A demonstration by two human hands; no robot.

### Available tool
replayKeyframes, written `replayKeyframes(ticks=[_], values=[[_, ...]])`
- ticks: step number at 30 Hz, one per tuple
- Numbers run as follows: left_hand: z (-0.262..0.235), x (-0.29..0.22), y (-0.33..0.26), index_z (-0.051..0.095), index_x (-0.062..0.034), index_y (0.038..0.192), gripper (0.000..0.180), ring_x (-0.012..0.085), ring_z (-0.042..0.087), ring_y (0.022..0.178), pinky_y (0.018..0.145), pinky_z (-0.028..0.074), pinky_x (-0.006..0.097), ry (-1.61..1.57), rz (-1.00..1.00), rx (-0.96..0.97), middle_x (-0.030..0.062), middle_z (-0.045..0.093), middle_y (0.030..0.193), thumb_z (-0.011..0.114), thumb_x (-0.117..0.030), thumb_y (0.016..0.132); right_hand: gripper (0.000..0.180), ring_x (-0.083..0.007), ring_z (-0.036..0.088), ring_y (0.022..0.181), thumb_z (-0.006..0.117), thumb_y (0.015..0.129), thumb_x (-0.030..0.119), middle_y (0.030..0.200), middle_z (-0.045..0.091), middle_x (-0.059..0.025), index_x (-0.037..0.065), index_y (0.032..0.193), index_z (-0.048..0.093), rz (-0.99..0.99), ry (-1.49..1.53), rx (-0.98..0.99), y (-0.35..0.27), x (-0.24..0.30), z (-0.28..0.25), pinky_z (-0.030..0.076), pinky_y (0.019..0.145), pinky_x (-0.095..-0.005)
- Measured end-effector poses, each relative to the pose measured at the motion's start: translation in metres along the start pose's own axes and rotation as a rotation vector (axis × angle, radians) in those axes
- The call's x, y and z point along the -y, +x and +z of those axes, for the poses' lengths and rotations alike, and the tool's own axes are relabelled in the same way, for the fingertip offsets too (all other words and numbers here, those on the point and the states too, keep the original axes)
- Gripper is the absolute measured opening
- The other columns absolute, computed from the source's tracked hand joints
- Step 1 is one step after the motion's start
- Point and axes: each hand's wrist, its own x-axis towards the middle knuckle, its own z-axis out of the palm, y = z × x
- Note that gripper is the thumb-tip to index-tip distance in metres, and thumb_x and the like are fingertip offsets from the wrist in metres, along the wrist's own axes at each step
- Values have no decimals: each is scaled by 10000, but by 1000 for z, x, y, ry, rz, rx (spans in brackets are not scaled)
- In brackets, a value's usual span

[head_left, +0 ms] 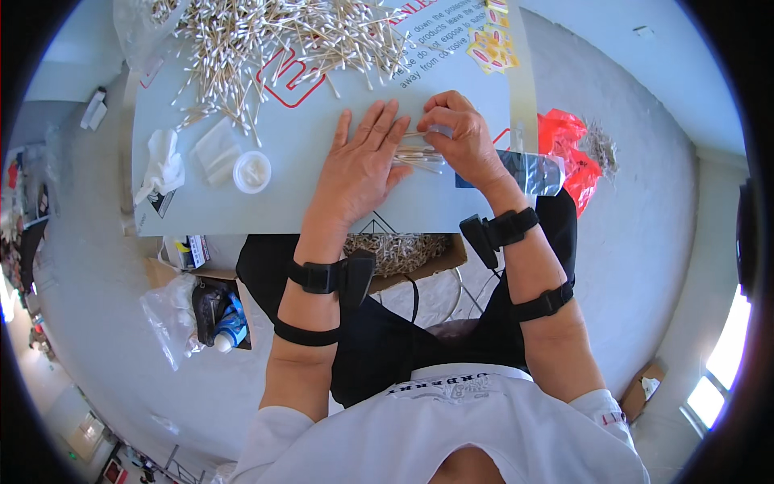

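Wooden cotton swabs [419, 155] are lying in a small bundle at the counter's [242, 206] centre, partly inside a clear plastic sleeve [431, 161]. Left hand [359, 169] is pressing flat, fingers spread, on the bundle's end. Right hand [463, 137], at three o'clock from it, is curling its grip around the sleeve's mouth. At eleven o'clock, a loose swab heap [266, 40] is sprawling; at nine, a white round lid [251, 171] is sitting.

Two hands [363, 165], one round white lid [251, 171], one red bag [568, 149], countless cotton swabs [266, 40].
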Motion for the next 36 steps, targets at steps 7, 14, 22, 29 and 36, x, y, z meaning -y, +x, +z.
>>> replayKeyframes(ticks=[7,14,22,29,36], values=[[-3,-40,-9,317,-60,1497,868,281,242,1466,1191,136,511,-20,-114,-16,134,274,1576,656,-500,829,132,-110,580,831,622,805,-63,1134,618,-79,-42,934,645,249,481,-409,-51,-3,6,489,768,-251],[17,-60,1,320,-25,1486,895,296,204,1476,1185,122,533,86,-180,-19,175,272,1568,642,-541,829,146,-137,551,1058,538,945,-9,1236,579,-95,-27,1074,605,257,643,-572,-79,22,19,448,930,-259],[27,-54,18,274,-7,1496,754,339,204,1470,1183,147,507,107,-283,-109,212,264,1560,589,-398,933,233,-195,511,1210,488,1007,96,1321,554,-129,-41,1165,590,265,833,-655,-63,12,26,387,1041,-301],[35,-34,24,417,47,1405,502,288,399,1358,1122,302,370,-791,-407,-747,192,421,1461,407,-311,1054,322,-237,507,1257,482,1023,167,1365,536,-167,-43,1255,561,177,791,-697,-24,4,46,374,1068,-331],[51,-72,44,450,34,1379,473,278,448,1309,1099,330,369,-863,-414,-658,184,487,1398,399,-306,1052,372,-186,515,1239,470,1040,178,1322,561,-135,-55,1327,517,280,891,-656,-32,-5,37,412,1071,-308]])
